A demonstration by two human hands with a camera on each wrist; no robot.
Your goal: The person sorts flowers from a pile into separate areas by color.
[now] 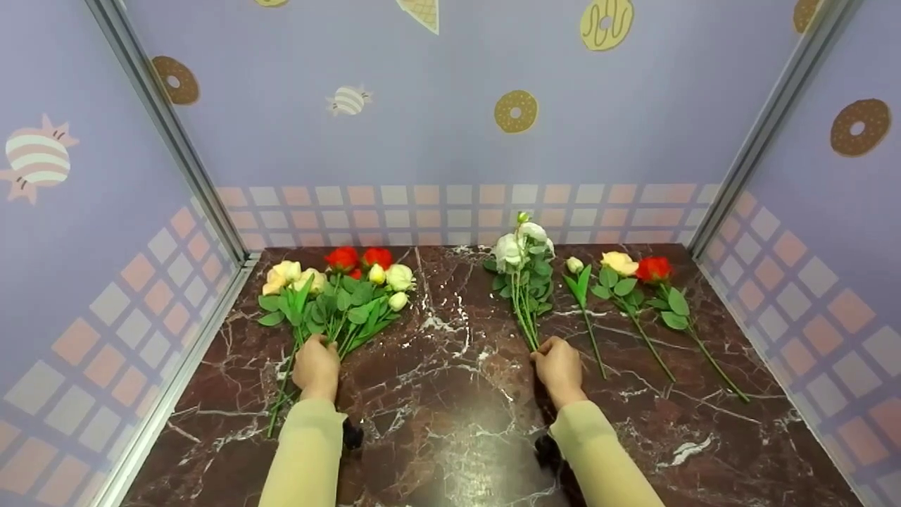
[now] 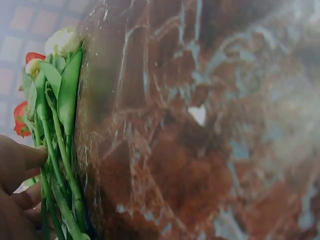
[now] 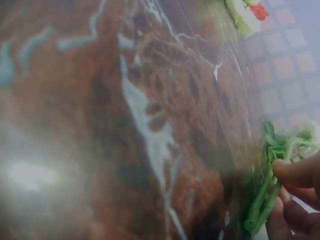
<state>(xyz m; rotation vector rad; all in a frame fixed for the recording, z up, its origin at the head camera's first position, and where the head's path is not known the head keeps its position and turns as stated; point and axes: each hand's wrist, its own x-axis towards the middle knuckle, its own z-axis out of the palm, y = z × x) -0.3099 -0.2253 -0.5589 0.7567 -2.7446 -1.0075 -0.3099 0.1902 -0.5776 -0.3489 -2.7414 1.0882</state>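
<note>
On the left of the table lies a mixed bunch of flowers [image 1: 343, 303], with red, cream and pale yellow heads pointing to the back wall. My left hand [image 1: 317, 366] grips its green stems; in the left wrist view thumb and fingers [image 2: 35, 156] close around them. Right of the middle, my right hand [image 1: 558, 367] pinches the lower stems of the white flowers [image 1: 512, 252], low over the table. Two cut stem ends [image 3: 254, 220] stick out past the thumb in the right wrist view. The palms are hidden in the head view.
To the right of the white flowers lie three single stems: a pale tulip bud [image 1: 574, 265], a yellow rose [image 1: 619, 263] and a red rose [image 1: 654, 268]. The dark marble table [image 1: 450, 394] is enclosed by patterned walls [image 1: 450, 141] at the back and both sides.
</note>
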